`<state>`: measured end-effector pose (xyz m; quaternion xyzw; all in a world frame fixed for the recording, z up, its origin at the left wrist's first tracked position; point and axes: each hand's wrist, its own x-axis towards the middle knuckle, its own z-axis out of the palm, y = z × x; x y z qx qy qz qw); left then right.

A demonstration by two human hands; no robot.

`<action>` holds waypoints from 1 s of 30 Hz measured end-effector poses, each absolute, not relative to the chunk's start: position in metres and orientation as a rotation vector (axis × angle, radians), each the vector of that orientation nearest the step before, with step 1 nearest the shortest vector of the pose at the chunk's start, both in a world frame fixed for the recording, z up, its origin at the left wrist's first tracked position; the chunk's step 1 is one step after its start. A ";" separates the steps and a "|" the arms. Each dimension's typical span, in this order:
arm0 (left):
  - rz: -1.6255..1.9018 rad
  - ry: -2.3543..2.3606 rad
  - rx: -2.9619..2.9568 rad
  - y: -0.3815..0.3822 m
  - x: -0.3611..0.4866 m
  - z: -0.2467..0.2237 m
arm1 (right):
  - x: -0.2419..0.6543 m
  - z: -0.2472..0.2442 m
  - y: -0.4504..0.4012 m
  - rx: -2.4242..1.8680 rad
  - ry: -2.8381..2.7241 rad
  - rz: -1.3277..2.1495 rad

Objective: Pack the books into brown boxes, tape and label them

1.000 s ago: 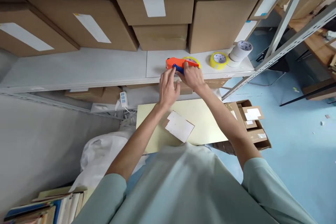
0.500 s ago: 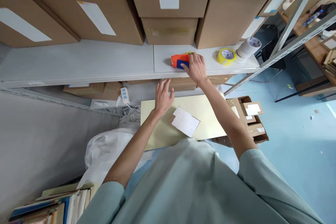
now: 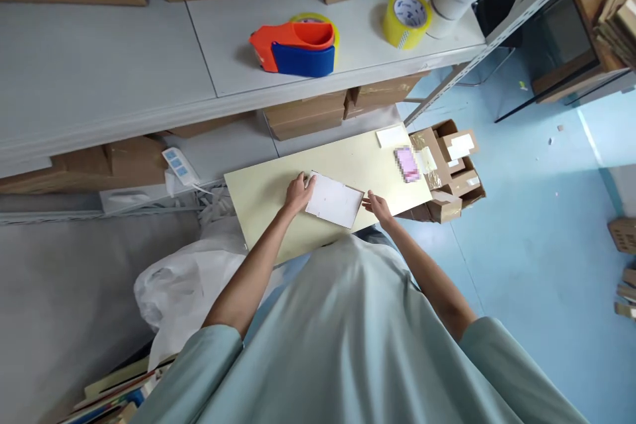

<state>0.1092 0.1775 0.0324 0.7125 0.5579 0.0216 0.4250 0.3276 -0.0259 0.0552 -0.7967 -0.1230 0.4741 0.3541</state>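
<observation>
I see the pale yellow table [image 3: 268, 212] now, bearing the white-topped cardboard piece [image 3: 334, 200], a pixelated pink item [image 3: 407, 164], a white slip [image 3: 391, 136].

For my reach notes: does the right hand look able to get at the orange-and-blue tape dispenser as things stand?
Probably yes: the tape dispenser sits near the shelf's front edge with nothing visible blocking it, and the right hand looks empty.
</observation>
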 end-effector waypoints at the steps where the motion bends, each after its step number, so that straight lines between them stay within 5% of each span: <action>1: 0.045 1.386 1.780 0.178 0.112 0.035 | 0.322 0.054 -0.028 -1.980 -0.233 1.248; 16: 0.555 1.499 1.705 0.106 0.076 0.063 | 0.320 0.071 -0.043 -1.829 -0.526 0.971; 30: 0.160 1.586 1.736 0.065 0.080 0.062 | 0.312 0.067 -0.002 -2.686 -1.302 0.683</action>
